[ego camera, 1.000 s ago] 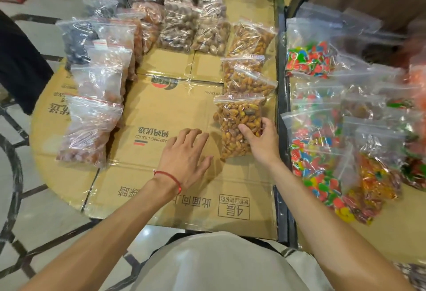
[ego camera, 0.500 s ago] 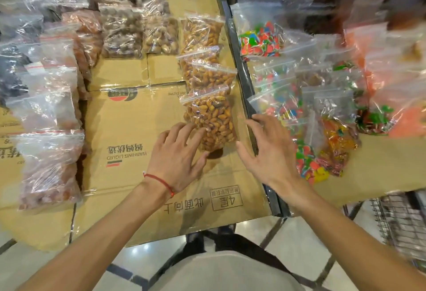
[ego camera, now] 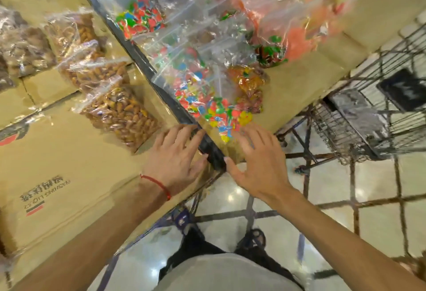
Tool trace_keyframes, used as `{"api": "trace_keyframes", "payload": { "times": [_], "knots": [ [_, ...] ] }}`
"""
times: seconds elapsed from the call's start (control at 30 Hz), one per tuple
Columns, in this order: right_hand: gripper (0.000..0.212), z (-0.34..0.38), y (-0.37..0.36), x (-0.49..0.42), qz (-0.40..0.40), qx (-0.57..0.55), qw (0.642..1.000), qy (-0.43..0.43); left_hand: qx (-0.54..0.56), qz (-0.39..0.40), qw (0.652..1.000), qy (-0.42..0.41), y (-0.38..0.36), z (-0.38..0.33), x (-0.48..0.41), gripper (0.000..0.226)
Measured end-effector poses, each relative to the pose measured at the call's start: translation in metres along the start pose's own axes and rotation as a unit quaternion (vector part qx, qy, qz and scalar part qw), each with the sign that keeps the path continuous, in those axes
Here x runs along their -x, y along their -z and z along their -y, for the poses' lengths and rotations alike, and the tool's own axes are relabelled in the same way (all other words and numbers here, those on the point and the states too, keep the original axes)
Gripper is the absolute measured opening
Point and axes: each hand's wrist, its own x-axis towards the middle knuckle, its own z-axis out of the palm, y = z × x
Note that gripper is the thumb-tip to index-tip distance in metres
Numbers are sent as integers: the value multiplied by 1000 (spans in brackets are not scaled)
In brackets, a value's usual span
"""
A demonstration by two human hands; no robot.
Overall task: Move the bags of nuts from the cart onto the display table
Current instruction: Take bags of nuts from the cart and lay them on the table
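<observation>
Clear bags of brown nuts lie in a column on the cardboard-covered display table [ego camera: 57, 152]; the nearest nut bag [ego camera: 122, 113] lies flat just left of the dark table edge [ego camera: 175, 106]. My left hand [ego camera: 177, 159], with a red string at the wrist, hovers open by that edge, holding nothing. My right hand [ego camera: 255, 161] is open with spread fingers over the corner of the neighbouring table, near a bag of coloured candy [ego camera: 207, 97]. The wire cart [ego camera: 368, 115] stands at the right; its contents are blurred.
The neighbouring table [ego camera: 311, 78] carries several bags of coloured and orange sweets [ego camera: 297, 14]. More nut bags [ego camera: 23, 46] lie at the far left. A tiled floor [ego camera: 334, 198] and my feet show below, between the tables and the cart.
My view has swung right toward the cart. My right hand let go of the nut bag and moved right past the table edge; my left hand followed rightward. The bag stays on the cardboard.
</observation>
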Motion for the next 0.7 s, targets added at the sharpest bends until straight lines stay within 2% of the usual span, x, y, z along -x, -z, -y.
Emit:
{"api": "trace_keyframes", "payload": {
  "times": [0.27,0.53,0.7],
  "knots": [
    [53,-112,26,120,-52,24,993,-100,-13,-4,994,-110,-17,-155,-28,52],
    [54,-243,63,246,-44,52,980,-187,-28,11,978,-207,-40,-333,-47,54],
    [55,-307,82,301,-52,66,960,-266,-40,39,969,-243,-48,-418,-68,57]
  ]
}}
